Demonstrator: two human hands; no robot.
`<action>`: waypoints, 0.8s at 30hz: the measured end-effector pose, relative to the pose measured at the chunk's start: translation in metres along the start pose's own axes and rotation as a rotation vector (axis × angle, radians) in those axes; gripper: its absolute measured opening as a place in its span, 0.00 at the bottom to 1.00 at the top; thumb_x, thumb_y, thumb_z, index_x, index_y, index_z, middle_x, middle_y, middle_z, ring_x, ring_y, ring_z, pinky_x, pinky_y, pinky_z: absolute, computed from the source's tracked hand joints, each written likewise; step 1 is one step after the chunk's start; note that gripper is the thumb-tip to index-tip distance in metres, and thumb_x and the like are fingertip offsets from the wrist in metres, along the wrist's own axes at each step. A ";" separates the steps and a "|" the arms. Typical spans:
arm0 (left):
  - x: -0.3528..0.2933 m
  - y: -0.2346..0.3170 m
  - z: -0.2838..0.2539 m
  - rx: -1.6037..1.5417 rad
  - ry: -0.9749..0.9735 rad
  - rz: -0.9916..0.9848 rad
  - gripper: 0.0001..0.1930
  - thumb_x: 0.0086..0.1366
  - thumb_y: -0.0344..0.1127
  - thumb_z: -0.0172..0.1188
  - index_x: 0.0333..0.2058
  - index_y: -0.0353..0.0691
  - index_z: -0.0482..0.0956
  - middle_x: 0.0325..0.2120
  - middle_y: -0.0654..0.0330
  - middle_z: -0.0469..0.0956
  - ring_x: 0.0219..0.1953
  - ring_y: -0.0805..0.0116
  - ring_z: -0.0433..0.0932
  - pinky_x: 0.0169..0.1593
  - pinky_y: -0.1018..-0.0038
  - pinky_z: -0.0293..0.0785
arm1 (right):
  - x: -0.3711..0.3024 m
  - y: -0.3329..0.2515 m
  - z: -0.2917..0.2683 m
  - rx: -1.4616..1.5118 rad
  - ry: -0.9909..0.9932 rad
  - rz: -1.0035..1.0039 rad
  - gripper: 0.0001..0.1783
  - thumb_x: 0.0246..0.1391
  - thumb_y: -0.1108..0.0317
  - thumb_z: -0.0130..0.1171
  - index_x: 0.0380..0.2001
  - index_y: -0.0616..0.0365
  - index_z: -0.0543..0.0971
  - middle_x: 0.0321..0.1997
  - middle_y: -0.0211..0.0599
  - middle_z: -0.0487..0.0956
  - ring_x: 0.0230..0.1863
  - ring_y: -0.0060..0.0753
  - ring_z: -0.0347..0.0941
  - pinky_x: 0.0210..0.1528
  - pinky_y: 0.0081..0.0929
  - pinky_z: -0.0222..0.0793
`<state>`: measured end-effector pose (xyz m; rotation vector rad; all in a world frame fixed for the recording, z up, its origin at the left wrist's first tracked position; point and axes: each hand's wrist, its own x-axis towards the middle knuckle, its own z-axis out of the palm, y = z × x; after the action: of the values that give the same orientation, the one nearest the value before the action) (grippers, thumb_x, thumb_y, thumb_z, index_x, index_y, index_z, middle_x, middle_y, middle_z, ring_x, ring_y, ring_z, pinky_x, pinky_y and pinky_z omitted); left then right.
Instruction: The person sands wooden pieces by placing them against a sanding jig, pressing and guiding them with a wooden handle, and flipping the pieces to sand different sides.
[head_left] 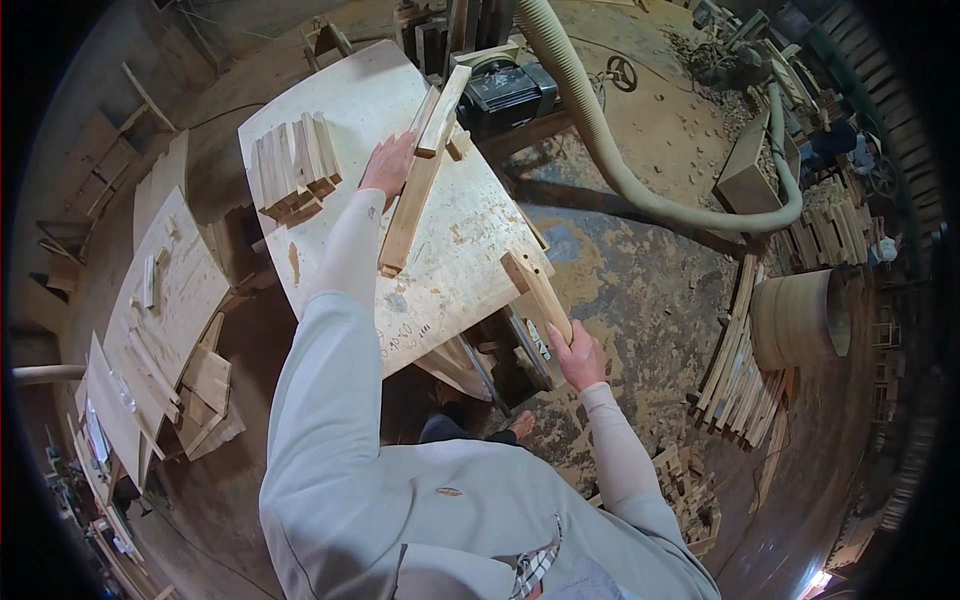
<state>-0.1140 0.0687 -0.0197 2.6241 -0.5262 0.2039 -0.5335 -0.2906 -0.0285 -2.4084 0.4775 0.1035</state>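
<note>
Passage lies right of the long batten (409, 212); stacked slats (294, 162) obstruct leftward.

Wears a loose light-grey top (335, 375) with a small brown mark (449, 491), over snug pale undersleeves (350, 237). Shows checked cloth (537, 568) low down and, probably, dark trousers (441, 429).

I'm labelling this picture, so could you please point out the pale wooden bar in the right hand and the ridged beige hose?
Pale wooden bar (541, 294): head view, middle of its length.
Ridged beige hose (600, 143): head view, on its curving upper stretch.
</note>
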 end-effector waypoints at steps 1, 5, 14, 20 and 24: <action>0.001 0.004 0.002 0.004 -0.034 -0.020 0.28 0.88 0.45 0.44 0.80 0.45 0.66 0.80 0.49 0.67 0.83 0.41 0.60 0.85 0.47 0.52 | -0.002 0.003 -0.002 -0.004 0.010 0.003 0.36 0.72 0.31 0.59 0.39 0.61 0.79 0.38 0.65 0.87 0.44 0.77 0.83 0.45 0.66 0.76; 0.004 0.003 0.013 -0.065 -0.018 -0.084 0.29 0.86 0.45 0.48 0.79 0.41 0.67 0.78 0.41 0.67 0.82 0.36 0.61 0.85 0.47 0.52 | -0.005 0.000 -0.010 -0.026 0.009 0.006 0.36 0.72 0.31 0.59 0.39 0.60 0.79 0.38 0.64 0.86 0.43 0.76 0.83 0.45 0.65 0.75; -0.009 -0.008 0.016 -0.198 0.153 -0.164 0.29 0.81 0.42 0.57 0.73 0.32 0.74 0.74 0.39 0.74 0.80 0.40 0.66 0.83 0.50 0.57 | -0.006 -0.012 -0.016 0.002 0.002 -0.028 0.33 0.72 0.36 0.63 0.39 0.60 0.79 0.34 0.61 0.85 0.39 0.71 0.82 0.41 0.60 0.74; -0.014 0.015 -0.004 -0.256 0.297 -0.101 0.27 0.77 0.30 0.60 0.73 0.39 0.75 0.67 0.40 0.80 0.68 0.37 0.79 0.72 0.56 0.76 | -0.007 -0.018 -0.025 0.010 -0.003 -0.016 0.31 0.72 0.38 0.65 0.37 0.60 0.80 0.29 0.56 0.83 0.33 0.67 0.81 0.38 0.55 0.73; -0.013 0.015 -0.010 -0.333 0.241 -0.003 0.25 0.78 0.32 0.59 0.71 0.39 0.75 0.68 0.40 0.80 0.69 0.36 0.78 0.71 0.53 0.75 | -0.009 -0.039 -0.041 0.017 -0.055 0.034 0.33 0.72 0.35 0.63 0.40 0.59 0.79 0.36 0.62 0.86 0.41 0.74 0.83 0.42 0.63 0.76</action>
<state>-0.1325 0.0655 -0.0076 2.2389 -0.4305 0.3900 -0.5296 -0.2862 0.0281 -2.3746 0.4918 0.1792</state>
